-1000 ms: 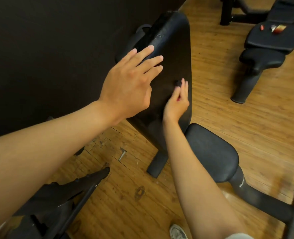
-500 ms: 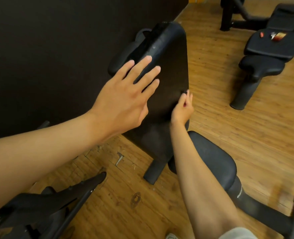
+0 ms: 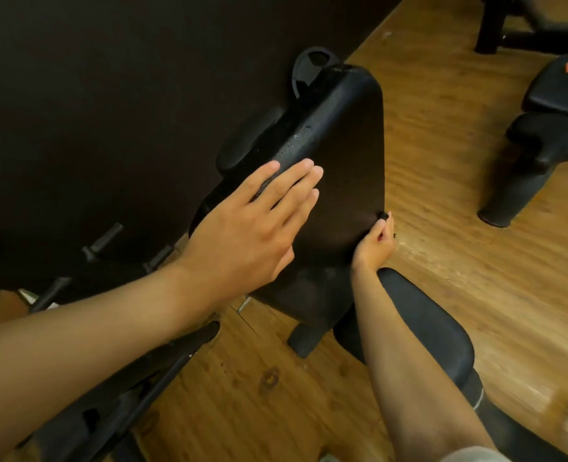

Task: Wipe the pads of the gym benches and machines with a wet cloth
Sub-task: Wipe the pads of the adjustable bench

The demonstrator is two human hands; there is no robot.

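On the tilted back pad: left hand spread flat, right hand pinching something small and dark at the edge.

The left hand lies flat on the left part of the tilted back pad, fingers pointing up the pad. To its right, at the pad's right edge, the right hand is closed on a small bit of cloth. Just below the right hand, under its forearm, sits the seat pad. Left of and beyond the left hand stands the wall, with a weight plate between wall and pad top. Below the left forearm lies a machine frame on the floor. Well apart to the right of the right hand stands another bench.
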